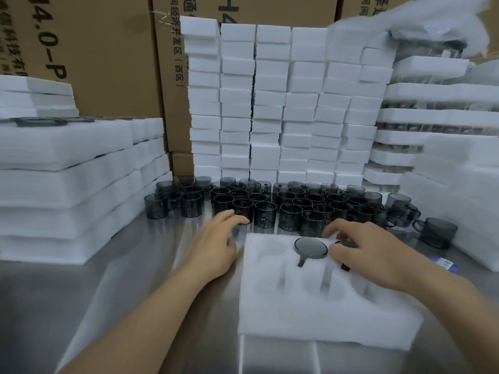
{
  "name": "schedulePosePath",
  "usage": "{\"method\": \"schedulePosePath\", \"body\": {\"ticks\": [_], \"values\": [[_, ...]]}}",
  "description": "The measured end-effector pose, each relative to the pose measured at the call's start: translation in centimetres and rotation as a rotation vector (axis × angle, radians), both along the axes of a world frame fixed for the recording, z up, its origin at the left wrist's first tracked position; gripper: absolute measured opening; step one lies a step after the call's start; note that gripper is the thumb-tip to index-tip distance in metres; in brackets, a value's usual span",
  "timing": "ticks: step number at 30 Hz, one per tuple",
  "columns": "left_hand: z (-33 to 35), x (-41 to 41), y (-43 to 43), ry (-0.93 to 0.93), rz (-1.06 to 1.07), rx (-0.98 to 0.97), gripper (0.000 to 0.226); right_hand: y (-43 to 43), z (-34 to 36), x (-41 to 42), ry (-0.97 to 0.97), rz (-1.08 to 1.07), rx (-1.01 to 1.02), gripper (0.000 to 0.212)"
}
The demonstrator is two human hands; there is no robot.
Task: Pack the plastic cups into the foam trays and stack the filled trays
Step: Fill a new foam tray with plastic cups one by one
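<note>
A white foam tray [324, 314] with round pockets lies on the steel table in front of me. One smoky grey plastic cup [310, 247] sits in a far pocket, its handle in the slot. My right hand [370, 252] rests on a second cup [344, 243] in the pocket to the right, fingers curled over its rim. My left hand [216, 244] reaches past the tray's left edge, fingertips touching a cup [243, 210] in the front row of several loose grey cups [291, 203].
Columns of white foam blocks [270, 103] rise behind the cups. Foam sheets [67, 184] are piled at left, filled trays [432, 117] stacked at right. Cardboard boxes [108, 49] stand at the back. A lone cup [437, 232] sits at right. Bare steel [54, 306] shows at near left.
</note>
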State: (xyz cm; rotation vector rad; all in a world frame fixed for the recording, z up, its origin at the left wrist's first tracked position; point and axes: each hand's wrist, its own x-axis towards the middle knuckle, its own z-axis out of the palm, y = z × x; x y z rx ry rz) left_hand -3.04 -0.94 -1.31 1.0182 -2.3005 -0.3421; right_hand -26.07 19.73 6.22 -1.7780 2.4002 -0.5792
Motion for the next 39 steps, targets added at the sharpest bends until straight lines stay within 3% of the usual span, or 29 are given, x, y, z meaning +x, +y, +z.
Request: {"method": "schedulePosePath", "body": {"ticks": [6, 13, 17, 22, 24, 29, 34, 39], "values": [[0.7, -0.6, 0.1, -0.115, 0.059, 0.005, 0.060, -0.3, -0.4, -0.3, 0.013, 0.057, -0.005, 0.020], [0.7, -0.5, -0.1, -0.115, 0.067, -0.030, 0.051, -0.3, -0.5, -0.3, -0.055, 0.065, 0.024, 0.020], [0.8, -0.5, 0.4, 0.018, 0.099, -0.093, 0.029, -0.3, -0.4, -0.1, -0.070, 0.051, 0.018, 0.023], [1.2, -0.1, 0.5, 0.205, 0.209, -0.087, 0.020, -0.2, -0.4, -0.1, -0.099, 0.042, 0.020, 0.024], [1.1, -0.3, 0.2, 0.215, 0.261, -0.079, 0.030, -0.2, -0.4, -0.1, -0.102, 0.045, 0.019, 0.024], [0.3, -0.7, -1.2, 0.093, 0.270, 0.042, 0.085, -0.4, -0.6, -0.2, -0.099, 0.061, 0.019, 0.024], [0.0, -0.6, -2.0, 0.159, 0.233, 0.108, 0.096, -0.6, -0.9, 0.1, -0.061, 0.062, 0.001, 0.024], [0.2, -0.2, -1.5, 0.328, 0.228, -0.007, 0.093, -0.7, -1.1, 0.2, -0.015, 0.053, 0.000, 0.027]]}}
